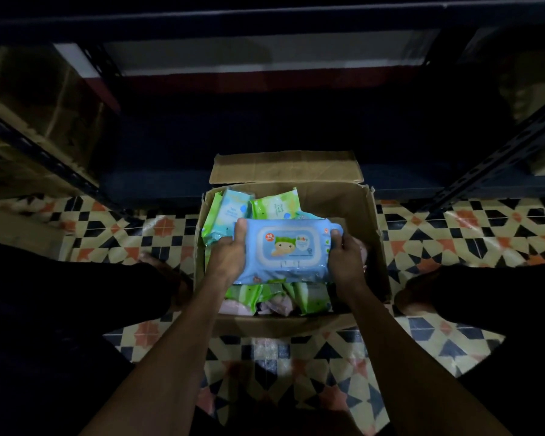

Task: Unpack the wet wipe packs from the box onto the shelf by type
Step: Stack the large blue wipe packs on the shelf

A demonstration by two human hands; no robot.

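Head view: blue wipe pack (288,250) gripped between both hands, left (228,251) and right (343,256).

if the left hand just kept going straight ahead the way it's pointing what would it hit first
Probably the green wipe packs standing at the far left of the box; the left hand grips the blue baby wipes pack just short of them, though depth is unclear.

I am in a dim storeroom, I think of a shop: dark metal shelving (497,158) stands before me, cardboard cartons (41,99) sit on the rack at my left, and an open box (356,196) of many wet wipe packs (274,207) stands on the patterned tile floor (453,228).
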